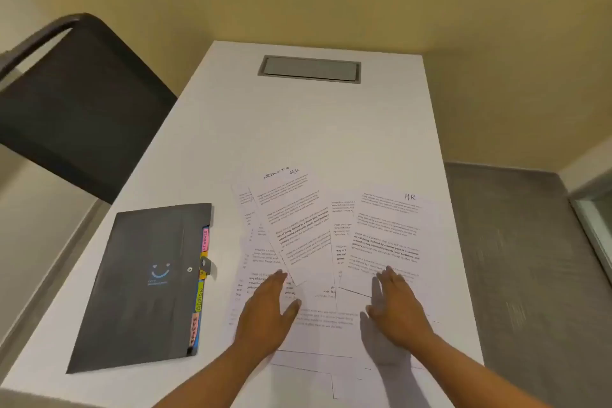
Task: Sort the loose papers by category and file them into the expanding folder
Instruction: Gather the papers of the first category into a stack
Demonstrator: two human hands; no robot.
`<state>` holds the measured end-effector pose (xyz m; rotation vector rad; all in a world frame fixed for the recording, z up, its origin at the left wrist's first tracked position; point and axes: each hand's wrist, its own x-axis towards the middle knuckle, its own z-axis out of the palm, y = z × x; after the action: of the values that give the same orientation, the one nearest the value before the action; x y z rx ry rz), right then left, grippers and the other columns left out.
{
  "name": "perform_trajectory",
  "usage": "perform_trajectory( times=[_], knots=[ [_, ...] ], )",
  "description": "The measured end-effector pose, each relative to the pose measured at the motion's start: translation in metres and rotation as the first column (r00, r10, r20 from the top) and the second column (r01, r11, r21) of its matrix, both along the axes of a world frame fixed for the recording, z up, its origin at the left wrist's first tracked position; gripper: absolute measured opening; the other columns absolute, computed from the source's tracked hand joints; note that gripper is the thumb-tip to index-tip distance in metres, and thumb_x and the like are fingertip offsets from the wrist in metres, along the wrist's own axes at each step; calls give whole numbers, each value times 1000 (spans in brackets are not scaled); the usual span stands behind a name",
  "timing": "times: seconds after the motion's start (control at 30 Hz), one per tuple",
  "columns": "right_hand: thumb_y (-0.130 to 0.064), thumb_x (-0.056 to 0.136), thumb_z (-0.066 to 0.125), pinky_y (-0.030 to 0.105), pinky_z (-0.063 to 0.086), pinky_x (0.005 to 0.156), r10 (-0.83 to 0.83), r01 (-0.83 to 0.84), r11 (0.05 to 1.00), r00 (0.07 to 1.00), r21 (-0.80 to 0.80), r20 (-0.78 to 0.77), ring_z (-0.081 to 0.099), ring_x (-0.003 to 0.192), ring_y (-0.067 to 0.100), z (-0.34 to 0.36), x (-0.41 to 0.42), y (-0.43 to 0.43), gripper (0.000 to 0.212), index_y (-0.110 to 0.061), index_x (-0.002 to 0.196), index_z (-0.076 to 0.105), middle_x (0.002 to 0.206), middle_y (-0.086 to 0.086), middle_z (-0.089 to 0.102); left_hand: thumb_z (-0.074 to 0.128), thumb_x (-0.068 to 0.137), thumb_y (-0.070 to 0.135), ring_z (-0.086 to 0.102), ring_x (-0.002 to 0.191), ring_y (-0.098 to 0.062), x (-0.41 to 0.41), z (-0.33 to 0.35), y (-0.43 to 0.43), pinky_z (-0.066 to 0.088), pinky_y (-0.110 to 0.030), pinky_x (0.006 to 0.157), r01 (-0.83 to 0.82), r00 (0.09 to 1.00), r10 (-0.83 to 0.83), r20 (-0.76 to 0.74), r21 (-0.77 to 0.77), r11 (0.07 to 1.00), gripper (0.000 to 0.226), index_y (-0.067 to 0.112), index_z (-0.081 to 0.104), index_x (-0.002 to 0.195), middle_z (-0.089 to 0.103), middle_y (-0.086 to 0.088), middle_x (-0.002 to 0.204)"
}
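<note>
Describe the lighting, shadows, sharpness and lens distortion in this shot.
Head view: soft warm light, no glare on the table; the right hand throws a grey shadow onto the papers beside it; printed text is too soft to read, though handwritten HR is legible; the wide-angle lens stretches the chair near the frame edge.

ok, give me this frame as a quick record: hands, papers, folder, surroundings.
table: white, grey hatch at far end
papers: loose overlapping spread, mid-table; two sheets marked "HR" by hand
expanding folder: dark, lying flat left of papers, cover down, coloured tabs on its right edge
left hand: flat on papers, fingers straight
right hand: flat on papers, fingers straight
chair: dark, left of table
</note>
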<state>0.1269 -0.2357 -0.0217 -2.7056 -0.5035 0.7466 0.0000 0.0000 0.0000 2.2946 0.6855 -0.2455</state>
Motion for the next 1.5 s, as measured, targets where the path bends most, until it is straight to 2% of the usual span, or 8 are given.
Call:
perform_trajectory(
  times=[0.2,0.43,0.53,0.67,0.8,1.03,1.4,1.5],
  knots=[
    [-52,92,52,41,13,121,165,-192,953,978,-234,-130,-4,151,36,7,6,-15,94,-9,156,-1,164,13,-8,59,89,50,44,132,-10,37,3,-33,38,-30,108,-30,998,19,-53,-207,978,64,27,38,144,44,8,147],
    [-50,91,54,40,24,118,150,-165,975,983,-150,-109,-1,152,31,6,-20,-11,87,-17,156,7,166,5,-1,57,92,41,47,128,-19,69,-1,-50,38,-26,95,-176,961,71,-267,-391,903,59,14,42,141,48,-4,143],
    [-49,93,52,38,16,121,200,-210,963,977,-166,-78,-1,152,32,6,-26,-13,86,-15,157,6,166,6,-1,58,91,40,49,126,-24,78,-4,-49,40,-29,97,-268,933,142,-329,-379,886,63,12,38,144,47,-5,143],
    [-48,95,49,36,6,122,228,-235,955,972,-183,-60,-4,152,32,4,-27,-16,85,-14,157,3,166,7,-3,62,88,40,61,92,-19,89,-9,-49,50,-30,80,-310,918,174,-355,-372,875,58,12,46,136,61,-7,122],
    [-49,94,49,37,5,122,229,-234,957,972,-174,-51,-6,152,32,1,-29,-16,85,-14,157,3,166,6,-4,65,82,43,64,104,-27,97,-10,-56,55,-42,90,-314,916,176,-360,-374,873,62,14,49,134,64,-7,119],
    [-54,92,51,36,6,121,211,-222,959,974,-178,-80,-11,152,26,-3,-28,-19,90,-20,157,-2,165,0,-10,64,80,43,49,86,-17,108,-9,-67,43,-27,70,-224,941,176,-288,-143,964,58,12,51,128,50,-2,116],
    [-52,92,52,41,8,122,191,-210,966,973,-153,-130,-12,152,24,-3,-26,-23,90,-24,157,-2,165,-4,-12,70,81,36,63,82,-19,120,-13,-85,56,-37,81,-367,918,270,-289,-368,854,24,20,52,80,64,4,88],
    [-51,91,54,38,10,121,167,-183,978,974,-96,-154,-6,152,23,2,-24,-25,87,-23,157,5,166,-4,-4,66,83,36,67,74,-16,120,-11,-84,60,-37,68,-319,940,234,-250,-391,863,17,20,64,80,71,3,83]
  ],
)
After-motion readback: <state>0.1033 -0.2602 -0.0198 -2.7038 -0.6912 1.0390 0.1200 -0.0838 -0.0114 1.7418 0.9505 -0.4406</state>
